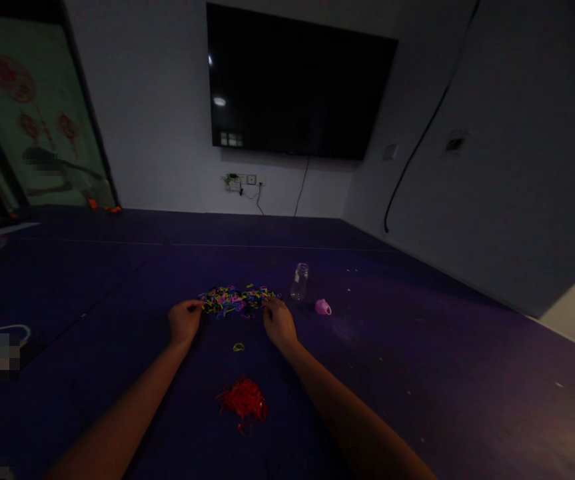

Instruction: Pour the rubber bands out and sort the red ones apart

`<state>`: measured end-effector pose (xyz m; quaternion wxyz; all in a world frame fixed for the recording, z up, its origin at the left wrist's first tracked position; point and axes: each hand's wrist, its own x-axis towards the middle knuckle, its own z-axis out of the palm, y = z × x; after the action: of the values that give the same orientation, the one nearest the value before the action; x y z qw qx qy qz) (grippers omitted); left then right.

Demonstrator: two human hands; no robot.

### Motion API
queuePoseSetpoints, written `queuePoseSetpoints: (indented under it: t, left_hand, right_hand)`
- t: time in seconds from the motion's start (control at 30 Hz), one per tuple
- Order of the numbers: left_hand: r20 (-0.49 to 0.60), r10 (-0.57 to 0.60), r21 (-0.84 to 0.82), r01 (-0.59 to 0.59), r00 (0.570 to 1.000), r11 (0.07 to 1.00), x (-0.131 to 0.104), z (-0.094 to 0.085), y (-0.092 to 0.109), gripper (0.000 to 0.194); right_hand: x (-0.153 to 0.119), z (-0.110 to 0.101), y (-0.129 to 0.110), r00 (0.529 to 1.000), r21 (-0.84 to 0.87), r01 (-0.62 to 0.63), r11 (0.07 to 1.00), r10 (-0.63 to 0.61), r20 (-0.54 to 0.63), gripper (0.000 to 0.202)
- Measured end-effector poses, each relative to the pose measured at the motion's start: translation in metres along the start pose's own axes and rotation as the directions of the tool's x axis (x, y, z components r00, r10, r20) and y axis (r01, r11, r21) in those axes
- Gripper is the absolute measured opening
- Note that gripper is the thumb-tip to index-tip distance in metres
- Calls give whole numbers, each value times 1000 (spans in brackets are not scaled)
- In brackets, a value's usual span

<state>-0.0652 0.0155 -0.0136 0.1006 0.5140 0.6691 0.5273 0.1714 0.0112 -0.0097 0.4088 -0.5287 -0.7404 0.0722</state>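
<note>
Red bands nearest, left hand and right hand pinching mixed pile edges

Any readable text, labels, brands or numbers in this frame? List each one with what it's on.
None can be read.
Wall screen: dark, only light reflections, no brand legible.
Clear bottle: no label visible.
Pink cap: no marking visible.
Glass panel at left: red round decorations, no legible characters.
Wall sockets: too small to tell.
Left hand and right hand touch the mixed band pile; the red band pile bears no text.
</note>
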Motion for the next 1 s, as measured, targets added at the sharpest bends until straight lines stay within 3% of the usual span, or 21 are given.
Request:
queuePoseSetpoints:
  t: [0.3,0.53,1.0]
  left_hand:
    - [-6,54,-140,-54,999,989,-1,3,7,19]
    - [-96,-17,-39,13,995,999,2,-2,-1,20]
    - [43,-5,98,1,999,995,-1,-7,6,21]
  right_hand:
    - [1,0,0,1000,12,-4,1000,4,9,35]
    - [0,0,-1,999,8,-23,1000,23,24,34]
    - [0,1,1,999,26,-34,999,33,32,35]
